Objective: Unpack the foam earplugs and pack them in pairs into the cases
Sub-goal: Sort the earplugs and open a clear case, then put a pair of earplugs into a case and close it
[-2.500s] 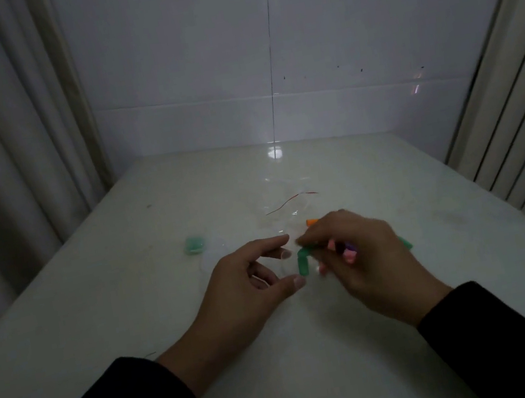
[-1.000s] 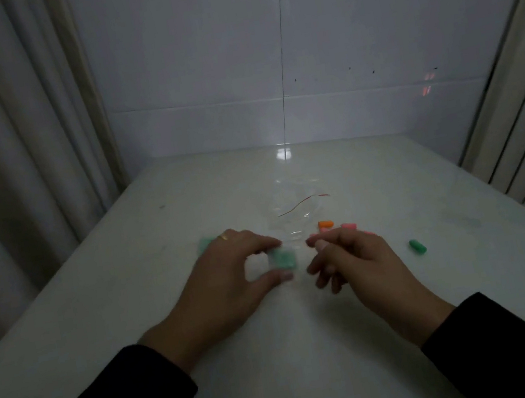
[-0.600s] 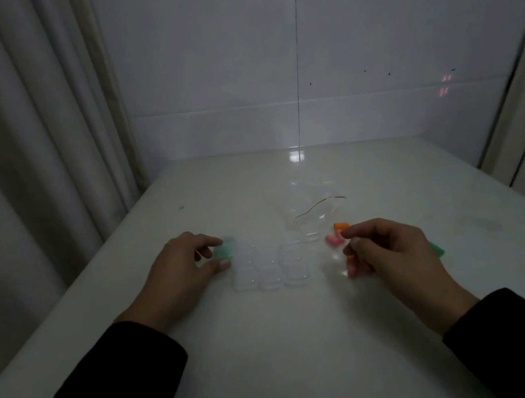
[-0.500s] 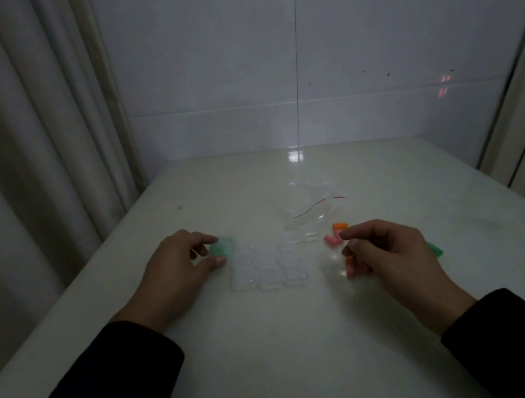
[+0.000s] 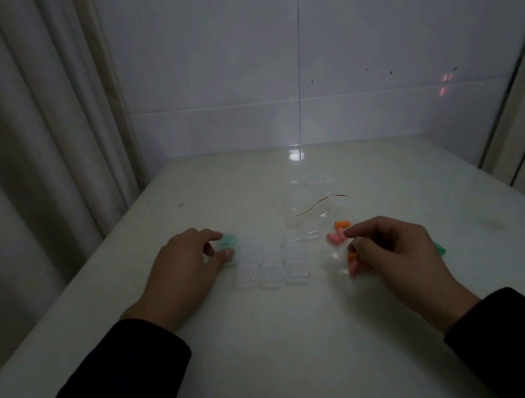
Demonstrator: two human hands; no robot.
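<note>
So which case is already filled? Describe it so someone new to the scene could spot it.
Start at the white table and find the cluster of small clear cases between the two hands. The filled case sits at the cluster's far left corner, pinched by the left hand's thumb and fingers. It alone shows green inside; its neighbours look clear and empty.

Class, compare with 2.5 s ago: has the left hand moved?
Yes. The left hand has gone leftward, away from the clear bag, carrying the green-filled case past the empty cases.

cases [image 5: 269,265] between hands, near table [image 5: 282,369] bare
</note>
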